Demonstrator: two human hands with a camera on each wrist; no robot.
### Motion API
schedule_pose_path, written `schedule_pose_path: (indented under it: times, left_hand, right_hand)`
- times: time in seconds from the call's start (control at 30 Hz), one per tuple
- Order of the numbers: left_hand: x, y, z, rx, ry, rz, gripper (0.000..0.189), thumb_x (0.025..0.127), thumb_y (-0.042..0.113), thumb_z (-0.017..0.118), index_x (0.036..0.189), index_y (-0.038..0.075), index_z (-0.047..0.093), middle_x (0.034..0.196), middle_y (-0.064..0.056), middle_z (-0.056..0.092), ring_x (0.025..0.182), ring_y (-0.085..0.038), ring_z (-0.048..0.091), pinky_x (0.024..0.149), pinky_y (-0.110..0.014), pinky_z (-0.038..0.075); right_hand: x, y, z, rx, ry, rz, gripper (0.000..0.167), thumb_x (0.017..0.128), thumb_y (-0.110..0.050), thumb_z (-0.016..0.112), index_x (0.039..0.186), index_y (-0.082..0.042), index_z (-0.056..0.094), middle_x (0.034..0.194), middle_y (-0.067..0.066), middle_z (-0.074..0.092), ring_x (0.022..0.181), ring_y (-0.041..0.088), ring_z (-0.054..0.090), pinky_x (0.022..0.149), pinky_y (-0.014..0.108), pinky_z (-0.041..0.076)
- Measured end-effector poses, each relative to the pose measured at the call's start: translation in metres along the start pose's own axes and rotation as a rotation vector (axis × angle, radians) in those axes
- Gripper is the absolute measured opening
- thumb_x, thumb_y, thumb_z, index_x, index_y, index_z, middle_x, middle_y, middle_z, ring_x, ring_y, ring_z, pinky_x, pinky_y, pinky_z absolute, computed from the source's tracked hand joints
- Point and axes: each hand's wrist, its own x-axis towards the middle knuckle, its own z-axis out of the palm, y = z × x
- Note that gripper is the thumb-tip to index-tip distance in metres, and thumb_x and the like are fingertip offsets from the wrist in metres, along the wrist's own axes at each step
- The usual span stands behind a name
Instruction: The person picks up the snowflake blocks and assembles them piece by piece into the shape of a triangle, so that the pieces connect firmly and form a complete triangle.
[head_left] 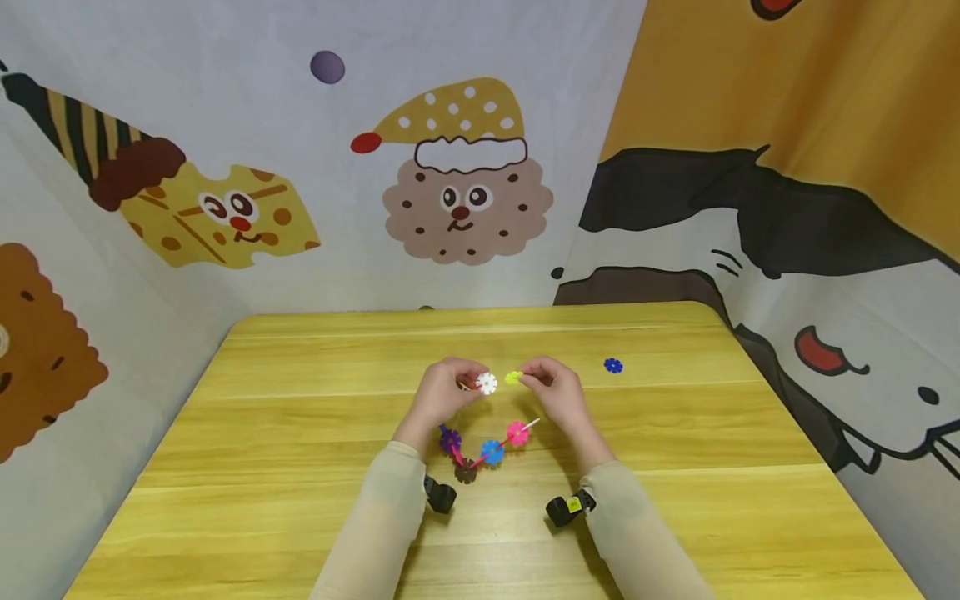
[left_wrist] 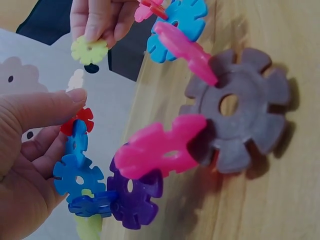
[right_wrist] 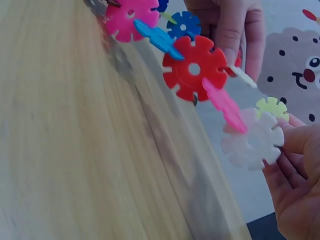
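Observation:
A chain of slotted plastic snowflake discs hangs in a loop between the hands. My left hand (head_left: 441,393) pinches it near one end, at a red disc (left_wrist: 86,119), with a white disc (head_left: 487,383) sticking out past the thumb. From there blue, purple (head_left: 451,440), pink, brown (head_left: 466,471), blue (head_left: 492,452), red and pink (head_left: 517,433) discs follow to another white disc (right_wrist: 254,140) at the far end. My right hand (head_left: 561,395) pinches a loose yellow disc (head_left: 513,377) by its edge. A small gap separates yellow from white.
A single blue disc (head_left: 613,366) lies on the wooden table (head_left: 300,433) to the right of the hands. Black wrist cameras (head_left: 439,495) sit under both sleeves. A curtain with cartoon prints (head_left: 300,117) hangs behind the table.

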Motion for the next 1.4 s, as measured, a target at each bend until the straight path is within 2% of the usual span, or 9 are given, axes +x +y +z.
schedule_pose_path:
  times: [0.2,0.37,0.57,0.77,0.9,1.1,1.4]
  left_hand:
    - [0.0,-0.001,0.002,0.007,0.007,0.025,0.027,0.082,0.0,0.079,0.108,0.004,0.075,0.095,-0.005,0.067,0.083,-0.017,0.063,0.072,-0.029,0.054]
    - [0.0,0.0,0.002,0.016,0.013,0.046,0.027,0.081,-0.001,0.08,0.107,0.003,0.075,0.093,-0.006,0.068,0.081,-0.018,0.064,0.07,-0.028,0.054]
    - [0.0,0.001,0.003,0.026,0.007,0.026,0.026,0.082,0.0,0.079,0.107,0.003,0.075,0.093,-0.005,0.069,0.082,-0.018,0.064,0.072,-0.029,0.055]
    - [-0.001,0.001,0.005,0.022,0.017,0.032,0.024,0.082,0.0,0.079,0.105,0.002,0.075,0.092,-0.006,0.071,0.081,-0.017,0.065,0.072,-0.03,0.055]
    - [0.0,0.002,0.006,0.016,-0.003,0.036,0.029,0.079,-0.001,0.081,0.107,0.001,0.074,0.092,-0.006,0.069,0.081,-0.018,0.064,0.073,-0.029,0.055]
    - [-0.001,0.003,0.007,0.054,-0.043,0.051,0.032,0.077,0.0,0.084,0.108,0.004,0.075,0.09,-0.004,0.064,0.078,-0.016,0.058,0.067,-0.027,0.052]
    - [0.0,0.003,0.009,0.066,-0.009,0.094,0.032,0.075,-0.003,0.083,0.106,0.001,0.076,0.09,-0.004,0.066,0.076,-0.016,0.057,0.065,-0.025,0.05]
  right_hand:
    - [0.0,-0.004,0.009,0.018,-0.004,-0.016,0.005,0.089,-0.005,0.074,0.093,-0.005,0.073,0.087,0.004,0.07,0.082,0.019,0.065,0.077,0.03,0.055]
    - [0.001,-0.004,0.013,0.027,0.008,-0.061,0.004,0.087,-0.002,0.074,0.09,-0.004,0.073,0.086,0.005,0.071,0.08,0.019,0.065,0.075,0.029,0.055]
    - [0.002,-0.004,0.015,-0.012,-0.004,-0.135,0.004,0.086,-0.001,0.075,0.09,-0.002,0.074,0.088,0.005,0.071,0.082,0.019,0.065,0.076,0.03,0.056]
    - [0.001,-0.005,0.016,-0.024,0.027,-0.16,0.006,0.084,-0.001,0.077,0.085,-0.007,0.075,0.086,0.003,0.07,0.079,0.019,0.065,0.072,0.029,0.056]
    - [0.0,-0.005,0.017,-0.03,0.047,-0.173,0.006,0.083,-0.002,0.078,0.084,-0.007,0.075,0.084,0.003,0.069,0.078,0.019,0.065,0.071,0.028,0.056]
    - [0.0,-0.004,0.017,-0.034,0.05,-0.182,0.005,0.083,-0.003,0.078,0.084,-0.007,0.075,0.085,0.002,0.069,0.079,0.018,0.065,0.072,0.028,0.056]
    - [0.003,-0.003,0.014,-0.024,0.021,-0.233,0.006,0.082,0.0,0.078,0.085,-0.005,0.075,0.086,0.006,0.071,0.08,0.019,0.065,0.072,0.027,0.056]
